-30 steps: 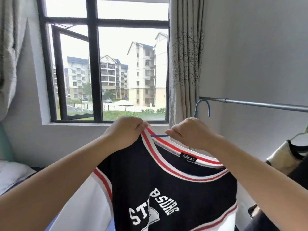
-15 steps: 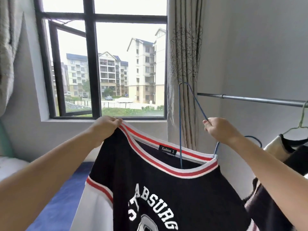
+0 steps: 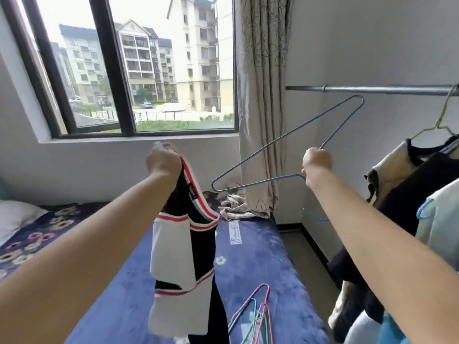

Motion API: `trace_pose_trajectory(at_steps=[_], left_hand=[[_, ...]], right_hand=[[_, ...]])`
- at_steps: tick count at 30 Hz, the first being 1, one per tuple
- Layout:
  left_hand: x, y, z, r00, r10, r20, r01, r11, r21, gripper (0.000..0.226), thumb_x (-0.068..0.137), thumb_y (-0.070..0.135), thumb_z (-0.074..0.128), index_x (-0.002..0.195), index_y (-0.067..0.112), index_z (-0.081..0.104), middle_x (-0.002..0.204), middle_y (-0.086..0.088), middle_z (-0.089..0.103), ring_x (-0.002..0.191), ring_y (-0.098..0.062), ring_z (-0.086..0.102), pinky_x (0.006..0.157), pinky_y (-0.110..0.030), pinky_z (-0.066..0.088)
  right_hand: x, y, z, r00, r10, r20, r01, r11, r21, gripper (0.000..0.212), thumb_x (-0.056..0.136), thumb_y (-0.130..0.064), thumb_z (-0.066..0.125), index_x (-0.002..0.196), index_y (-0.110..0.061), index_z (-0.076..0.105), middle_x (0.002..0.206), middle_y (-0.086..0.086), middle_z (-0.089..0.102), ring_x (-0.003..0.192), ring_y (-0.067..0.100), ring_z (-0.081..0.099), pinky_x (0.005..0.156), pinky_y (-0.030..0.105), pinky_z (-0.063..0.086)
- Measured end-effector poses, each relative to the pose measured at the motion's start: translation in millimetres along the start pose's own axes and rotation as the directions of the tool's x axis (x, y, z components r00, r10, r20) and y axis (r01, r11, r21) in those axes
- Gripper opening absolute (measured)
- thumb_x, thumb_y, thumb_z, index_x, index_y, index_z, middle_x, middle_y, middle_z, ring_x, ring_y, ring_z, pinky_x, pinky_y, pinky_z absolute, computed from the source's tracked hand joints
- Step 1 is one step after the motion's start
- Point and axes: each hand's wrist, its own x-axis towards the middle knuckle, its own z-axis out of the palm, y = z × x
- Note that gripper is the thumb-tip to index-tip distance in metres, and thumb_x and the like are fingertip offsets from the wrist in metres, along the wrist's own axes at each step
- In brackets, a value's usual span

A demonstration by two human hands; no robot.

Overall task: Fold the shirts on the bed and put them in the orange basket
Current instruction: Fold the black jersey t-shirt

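Note:
My left hand [image 3: 162, 162] grips a black and white shirt [image 3: 183, 264] by its red-striped collar, and the shirt hangs down limp over the bed [image 3: 250, 264]. Off to the right, my right hand [image 3: 316, 162] holds a blue wire hanger [image 3: 280, 142] that is free of the shirt and held up in the air. The hanger's hook pokes out below my right forearm. No orange basket is in view.
Several coloured wire hangers [image 3: 255, 316] lie on the blue bedcover near me. A metal rail [image 3: 372, 90] on the right carries hanging clothes [image 3: 407, 184]. A crumpled cloth [image 3: 236, 207] lies by the curtain [image 3: 260, 100]; a pillow [image 3: 15, 217] sits at the far left.
My right hand pulled the blue hanger out of the shirt and away to the right. The shirt now hangs from my left hand alone, and my view dropped to the bed.

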Motion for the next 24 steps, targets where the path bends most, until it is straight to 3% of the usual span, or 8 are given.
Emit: trace_pose_trajectory(at_steps=[3, 7, 10, 14, 16, 18, 21, 24], left_hand=[[-5, -24, 6, 1.0, 0.0, -0.029, 0.001, 0.999, 0.05, 0.03, 0.1, 0.014, 0.028, 0.116, 0.0, 0.048, 0.109, -0.014, 0.053, 0.097, -0.029, 0.051, 0.074, -0.029, 0.037], [-10, -50, 7, 0.999, 0.045, 0.007, -0.045, 0.998, 0.036, 0.03, 0.101, 0.016, 0.03, 0.115, -0.002, 0.05, 0.112, -0.018, 0.055, 0.106, -0.03, 0.05, 0.07, -0.018, 0.029], [-3, -78, 10, 0.996, 0.023, 0.091, -0.019, 0.999, -0.044, 0.022, 0.098, 0.016, 0.034, 0.105, 0.006, 0.053, 0.108, -0.021, 0.058, 0.106, -0.033, 0.055, 0.093, -0.034, 0.045], [0, -112, 10, 0.981, -0.039, 0.188, 0.051, 0.997, -0.059, 0.024, 0.098, 0.02, 0.036, 0.079, 0.021, 0.051, 0.082, -0.004, 0.056, 0.091, -0.029, 0.057, 0.091, -0.051, 0.048], [-5, -128, 10, 0.971, -0.057, 0.231, 0.072, 0.996, -0.057, 0.027, 0.098, 0.02, 0.036, 0.074, 0.024, 0.049, 0.082, -0.003, 0.056, 0.09, -0.026, 0.055, 0.091, -0.053, 0.047], [-12, -140, 8, 0.958, -0.076, 0.277, 0.089, 0.995, -0.036, 0.026, 0.097, 0.022, 0.037, 0.075, 0.023, 0.05, 0.09, -0.011, 0.058, 0.094, -0.031, 0.058, 0.091, -0.055, 0.047], [-18, -157, 4, 0.948, -0.097, 0.303, 0.123, 0.99, -0.069, 0.026, 0.1, 0.021, 0.036, 0.078, 0.023, 0.05, 0.093, -0.013, 0.059, 0.098, -0.036, 0.061, 0.089, -0.051, 0.049], [-20, -166, -6, 0.932, -0.12, 0.342, 0.174, 0.976, -0.132, 0.026, 0.102, 0.018, 0.033, 0.081, 0.018, 0.048, 0.082, -0.005, 0.059, 0.076, -0.017, 0.062, 0.07, -0.029, 0.056]], right_hand=[[-4, 37, 3, 0.998, 0.051, -0.042, -0.058, 0.978, -0.198, 0.033, 0.093, -0.008, 0.034, 0.061, -0.015, 0.029, 0.084, 0.013, 0.046, 0.08, 0.022, 0.044, 0.066, 0.026, 0.035], [-28, 96, 15, 0.947, 0.272, 0.171, -0.185, 0.898, -0.4, 0.031, 0.092, -0.001, 0.034, 0.061, -0.007, 0.034, 0.058, 0.01, 0.038, 0.054, 0.021, 0.038, 0.051, 0.025, 0.029], [-57, 160, 26, 0.832, 0.455, 0.317, -0.224, 0.798, -0.559, 0.028, 0.092, 0.004, 0.036, 0.065, -0.005, 0.04, 0.044, 0.009, 0.049, 0.051, 0.022, 0.045, 0.05, 0.024, 0.035], [-91, 229, 35, 0.686, 0.631, 0.362, -0.118, 0.587, -0.801, 0.018, 0.092, -0.012, 0.051, 0.099, -0.009, 0.067, 0.088, -0.004, 0.073, 0.098, 0.009, 0.063, 0.05, 0.005, 0.031], [-105, 268, 46, 0.63, 0.723, 0.284, -0.268, 0.546, -0.794, 0.02, 0.092, -0.004, 0.045, 0.083, -0.004, 0.062, 0.054, 0.0, 0.068, 0.069, 0.007, 0.068, 0.038, 0.011, 0.037], [-117, 292, 55, 0.662, 0.705, 0.254, -0.232, 0.515, -0.825, 0.022, 0.092, -0.001, 0.042, 0.074, 0.0, 0.055, 0.039, 0.007, 0.059, 0.043, 0.013, 0.063, 0.043, 0.019, 0.048], [-132, 318, 74, 0.68, 0.63, 0.376, 0.058, 0.465, -0.883, 0.025, 0.096, -0.015, 0.041, 0.103, 0.0, 0.06, 0.108, 0.019, 0.065, 0.107, 0.026, 0.061, 0.083, 0.028, 0.047], [-146, 319, 89, 0.634, 0.578, 0.514, 0.104, 0.595, -0.797, 0.01, 0.09, -0.018, 0.049, 0.093, -0.009, 0.053, 0.115, 0.017, 0.056, 0.116, 0.032, 0.052, 0.075, 0.027, 0.043]])
